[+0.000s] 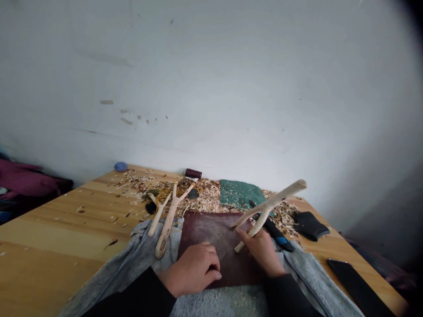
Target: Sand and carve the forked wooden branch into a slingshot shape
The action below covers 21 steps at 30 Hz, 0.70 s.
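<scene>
In the head view my right hand point(262, 251) grips a peeled forked stick point(276, 200) by one prong, its thick end pointing up to the right. Under it lies a dark red sheet of sandpaper point(228, 264), with pale dust over its middle. My left hand point(193, 270) rests at the sheet's left side, fingers curled in and nothing visible in them. Two more forked sticks lie left of the sheet, a large one point(168, 224) and a smaller one point(158, 218). The grey cloth point(218, 304) is spread beneath the sheet.
Wood shavings point(211, 193) cover the back of the table. Among them are a green cloth point(241, 193) and a dark thread spool point(193, 173). A black-and-blue tool handle point(279, 235), a black cloth piece point(310, 226) and a phone point(357, 284) lie to the right. The wall point(211, 88) stands behind.
</scene>
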Available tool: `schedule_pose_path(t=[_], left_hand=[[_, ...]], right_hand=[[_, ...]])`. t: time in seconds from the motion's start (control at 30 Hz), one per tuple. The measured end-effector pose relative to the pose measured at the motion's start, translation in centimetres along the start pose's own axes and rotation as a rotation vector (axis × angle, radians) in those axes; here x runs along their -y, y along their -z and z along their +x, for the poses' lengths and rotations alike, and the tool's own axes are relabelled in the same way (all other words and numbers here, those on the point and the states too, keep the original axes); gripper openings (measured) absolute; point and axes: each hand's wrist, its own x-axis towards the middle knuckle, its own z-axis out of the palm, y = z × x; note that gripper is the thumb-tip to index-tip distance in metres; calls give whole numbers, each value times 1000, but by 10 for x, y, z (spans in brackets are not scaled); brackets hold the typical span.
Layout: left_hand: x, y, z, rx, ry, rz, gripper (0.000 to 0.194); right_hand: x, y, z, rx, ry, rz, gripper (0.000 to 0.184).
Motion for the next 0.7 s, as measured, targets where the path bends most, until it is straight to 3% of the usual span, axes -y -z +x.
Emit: schedule_pose_path(t=[0.13, 0.2, 0.4, 0.5, 0.6, 0.7], left_hand=[[0, 0, 0, -1, 6, -8, 7], [0, 0, 0, 1, 4, -19, 7], [0, 1, 0, 12, 15, -16, 10], [1, 1, 0, 8, 5, -25, 10], [2, 0, 0, 1, -2, -15, 8], [2, -1, 0, 0, 7, 2, 6]], right_hand=[[8, -17, -15, 296, 76, 173, 44], [10, -20, -18, 362, 106, 219, 45], [0, -5, 0, 32, 33, 49, 42], [-6, 3, 6, -47, 22, 34, 41], [-4, -1, 1, 4, 51, 57, 41], [5, -11, -10, 198, 82, 134, 40]])
